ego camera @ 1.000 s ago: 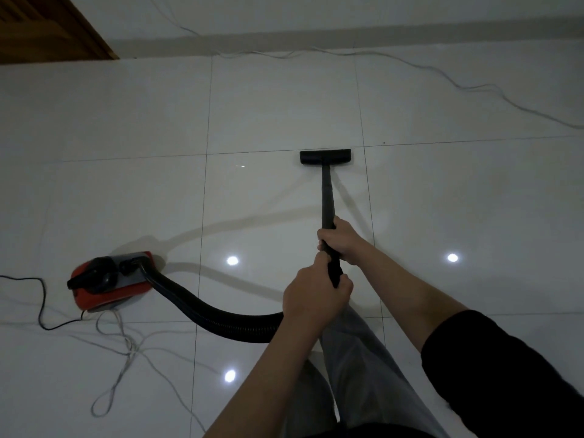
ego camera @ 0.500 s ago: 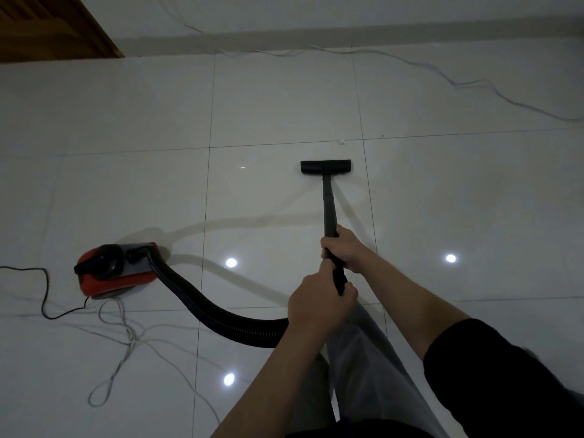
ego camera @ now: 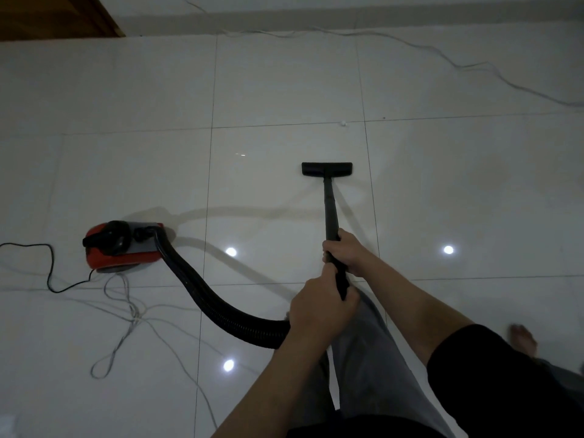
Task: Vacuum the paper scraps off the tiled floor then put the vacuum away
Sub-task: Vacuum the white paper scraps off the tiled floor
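Vacuuming step: left hand and right hand both hold the wand, fingers wrapped round it; nozzle on the floor, one scrap at 12 o'clock beyond it; next, push forward over it

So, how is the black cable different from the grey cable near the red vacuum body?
The black cable is dark and thicker-looking; the grey cable is pale and thin. The black cable runs from the image's left edge to the red vacuum body in a few bends; the grey cable crosses itself in tangled loops in front of the body. Both lie loose on the tiled floor.
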Available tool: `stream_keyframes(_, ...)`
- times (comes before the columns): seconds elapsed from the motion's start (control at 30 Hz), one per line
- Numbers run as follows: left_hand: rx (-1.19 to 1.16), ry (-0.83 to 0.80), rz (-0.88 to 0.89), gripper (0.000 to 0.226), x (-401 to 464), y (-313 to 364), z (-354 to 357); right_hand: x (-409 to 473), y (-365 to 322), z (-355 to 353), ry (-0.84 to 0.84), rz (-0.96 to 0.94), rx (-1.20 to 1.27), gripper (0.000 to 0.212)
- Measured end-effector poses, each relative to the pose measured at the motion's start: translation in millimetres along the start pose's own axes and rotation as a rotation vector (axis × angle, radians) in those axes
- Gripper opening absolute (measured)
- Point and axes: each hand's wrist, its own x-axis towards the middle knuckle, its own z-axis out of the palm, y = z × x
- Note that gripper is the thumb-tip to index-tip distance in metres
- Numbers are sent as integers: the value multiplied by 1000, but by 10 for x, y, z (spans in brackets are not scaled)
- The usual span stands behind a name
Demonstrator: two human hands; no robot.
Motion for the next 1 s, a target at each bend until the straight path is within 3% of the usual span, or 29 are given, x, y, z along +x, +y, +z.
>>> stream_keyframes(0.37,1,-10,-49,24,-495,-77,360,-301,509,1,-43,45,-63,47)
stream_keyframes(1.0,45,26,-39,27,-960,480,1062,-780,1026,-632,-54,3,-65,36)
